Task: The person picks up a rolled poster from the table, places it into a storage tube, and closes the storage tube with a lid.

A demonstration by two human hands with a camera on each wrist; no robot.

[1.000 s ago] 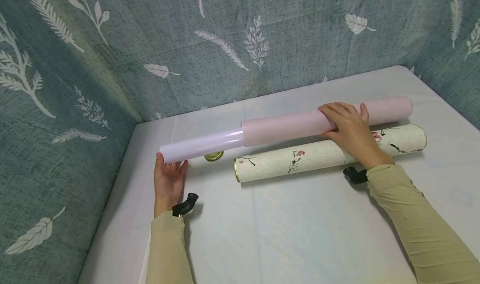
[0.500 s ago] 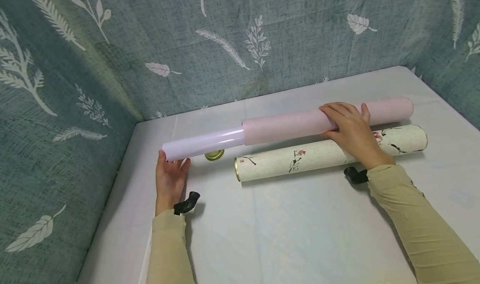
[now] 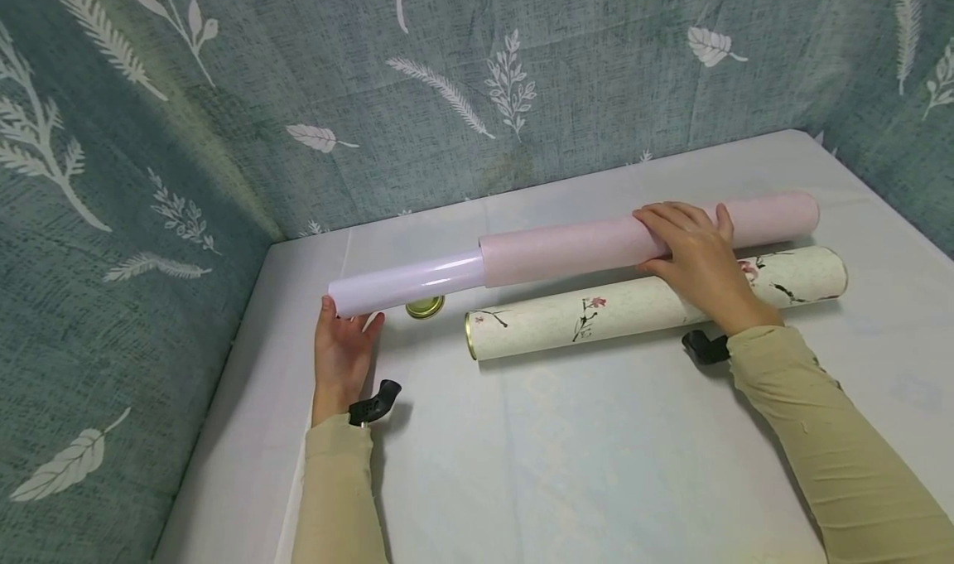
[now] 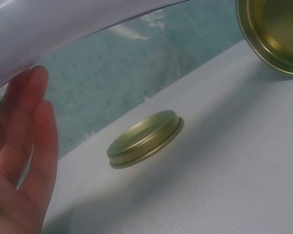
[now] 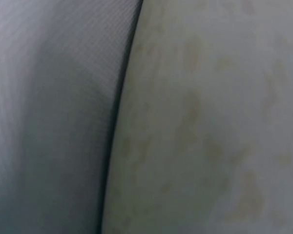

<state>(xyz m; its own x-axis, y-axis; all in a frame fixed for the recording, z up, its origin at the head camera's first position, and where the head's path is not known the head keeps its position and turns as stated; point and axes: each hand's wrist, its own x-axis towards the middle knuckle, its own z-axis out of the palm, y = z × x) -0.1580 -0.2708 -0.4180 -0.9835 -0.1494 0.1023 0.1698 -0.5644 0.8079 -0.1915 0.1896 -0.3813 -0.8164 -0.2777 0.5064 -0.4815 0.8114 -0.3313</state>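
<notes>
A pink paper roll (image 3: 581,245) is held above the table, and a glossy lilac inner roll (image 3: 410,284) sticks out of its left end. My right hand (image 3: 693,253) grips the pink roll near its middle, fingers curled over the top. The left hand (image 3: 343,344) is flat, its straight fingers (image 4: 24,146) pressed against the left end of the lilac roll (image 4: 63,24). In front lies a cream floral tube (image 3: 656,303), its gold-rimmed open end (image 4: 273,34) facing left. The tube's gold lid (image 3: 425,306) (image 4: 144,139) lies on the cloth by the left hand.
A white cloth covers the table (image 3: 596,465). Teal leaf-print fabric (image 3: 447,92) walls the back and left sides. The right wrist view is a blurred close-up of the floral tube (image 5: 210,122) beside the cloth (image 5: 49,122).
The lilac roll's left end has slid a little to the right, deeper into the pink roll, and the left hand has followed it. The right hand has stayed put.
</notes>
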